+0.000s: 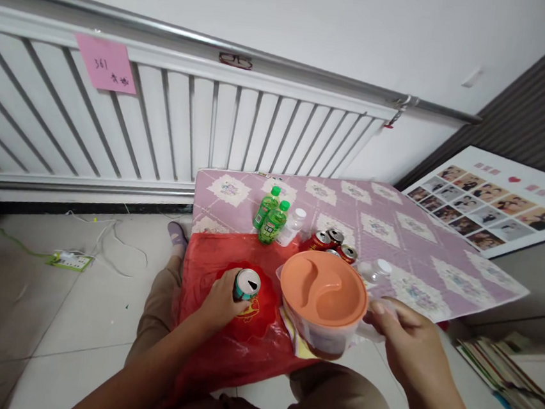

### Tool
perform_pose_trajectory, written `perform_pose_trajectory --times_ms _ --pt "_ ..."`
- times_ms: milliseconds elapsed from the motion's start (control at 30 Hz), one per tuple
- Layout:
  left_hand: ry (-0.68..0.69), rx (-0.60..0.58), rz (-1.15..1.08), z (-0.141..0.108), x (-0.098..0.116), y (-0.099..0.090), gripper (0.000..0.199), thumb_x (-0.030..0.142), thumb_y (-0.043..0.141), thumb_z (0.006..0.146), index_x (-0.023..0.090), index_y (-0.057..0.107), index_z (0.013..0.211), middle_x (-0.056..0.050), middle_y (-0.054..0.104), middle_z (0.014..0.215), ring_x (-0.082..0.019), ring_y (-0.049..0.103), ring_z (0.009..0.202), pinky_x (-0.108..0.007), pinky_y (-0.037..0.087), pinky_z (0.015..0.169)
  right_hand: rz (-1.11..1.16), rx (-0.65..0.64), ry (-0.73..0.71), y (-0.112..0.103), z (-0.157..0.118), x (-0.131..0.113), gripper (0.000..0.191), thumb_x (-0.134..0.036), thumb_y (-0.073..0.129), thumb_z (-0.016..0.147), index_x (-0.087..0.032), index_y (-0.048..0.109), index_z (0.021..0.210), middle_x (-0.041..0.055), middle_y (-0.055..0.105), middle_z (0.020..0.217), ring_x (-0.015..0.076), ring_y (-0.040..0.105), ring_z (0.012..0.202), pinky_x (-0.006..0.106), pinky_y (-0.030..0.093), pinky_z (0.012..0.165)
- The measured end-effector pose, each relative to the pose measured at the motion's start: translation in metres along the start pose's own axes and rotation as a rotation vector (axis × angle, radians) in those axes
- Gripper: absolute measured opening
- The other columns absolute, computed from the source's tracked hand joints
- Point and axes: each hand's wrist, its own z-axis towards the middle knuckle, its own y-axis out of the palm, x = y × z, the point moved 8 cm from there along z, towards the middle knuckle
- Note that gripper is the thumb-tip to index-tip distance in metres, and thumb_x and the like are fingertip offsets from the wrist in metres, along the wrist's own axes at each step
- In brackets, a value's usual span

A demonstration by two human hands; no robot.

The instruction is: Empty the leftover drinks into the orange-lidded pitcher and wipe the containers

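Note:
An opened green can (pixel 247 286) is wrapped in the fingers of my left hand (pixel 225 299), over a red scalloped tray (pixel 269 317) on a red plastic sheet (pixel 210 250). My right hand (pixel 402 329) is closed on the handle of a clear pitcher (pixel 324 339) with an orange lid (pixel 304 297). The pitcher is near the table's front edge, with a yellow and white cloth (pixel 304 350) partly visible below it. Behind the pitcher stand several red cans (pixel 320 241), their lower parts hidden by it.
Two green bottles (pixel 273 222) and a clear bottle with a white cap (pixel 298 220) stand mid-table. Another white-capped bottle (pixel 380 269) is beside the pitcher. A radiator (pixel 241 124) runs behind the table (pixel 376 224); a photo board (pixel 494 200) leans at right.

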Motion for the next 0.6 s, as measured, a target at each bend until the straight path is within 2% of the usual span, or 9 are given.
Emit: perform_pose_trajectory --times_ms 133,233,367,500,600 --pt "0.028 0.089 -0.041 0.002 0.015 -0.015 0.069 0.014 0.078 0.065 0.021 0.049 0.127 -0.009 0.061 0.128 -0.028 0.057 0.122 -0.048 0.043 0.106 -0.025 -0.022 -0.020 0.005 -0.003 -0.007 0.033 -0.043 0.066 0.073 -0.022 0.055 0.051 -0.0018 0.057 0.054 0.0148 0.052 0.055 0.026 0.045 0.056" --pt "0.062 0.139 -0.051 0.001 0.024 -0.023 0.071 0.014 0.078 0.065 0.022 0.048 0.129 -0.009 0.060 0.130 -0.028 0.056 0.124 -0.049 0.041 0.108 -0.079 -0.058 -0.043 0.006 0.003 -0.010 0.030 -0.045 0.067 0.072 -0.022 0.059 0.054 -0.0010 0.060 0.056 0.0158 0.055 0.055 0.026 0.047 0.055" --pt "0.060 0.170 -0.039 0.000 0.028 -0.024 0.071 0.014 0.077 0.065 0.023 0.047 0.129 -0.009 0.061 0.130 -0.029 0.057 0.124 -0.051 0.040 0.108 -0.183 -0.153 -0.087 0.010 0.012 -0.012 0.028 -0.049 0.071 0.067 -0.022 0.069 0.061 0.0017 0.066 0.059 0.0186 0.059 0.056 0.027 0.049 0.052" --pt "0.057 0.170 -0.036 -0.003 0.030 -0.022 0.071 0.013 0.076 0.065 0.022 0.047 0.129 -0.010 0.060 0.131 -0.030 0.056 0.124 -0.052 0.040 0.108 -0.214 -0.153 -0.128 0.013 0.014 -0.017 0.030 -0.052 0.071 0.069 -0.022 0.073 0.067 0.0026 0.071 0.064 0.0204 0.063 0.061 0.028 0.052 0.058" --pt "0.047 0.162 -0.033 -0.006 0.032 -0.021 0.071 0.013 0.076 0.065 0.023 0.048 0.129 -0.010 0.060 0.131 -0.030 0.056 0.123 -0.052 0.041 0.107 -0.252 -0.202 -0.148 0.019 0.015 -0.020 0.030 -0.052 0.071 0.069 -0.022 0.075 0.069 0.0036 0.073 0.067 0.0224 0.065 0.064 0.029 0.053 0.060"
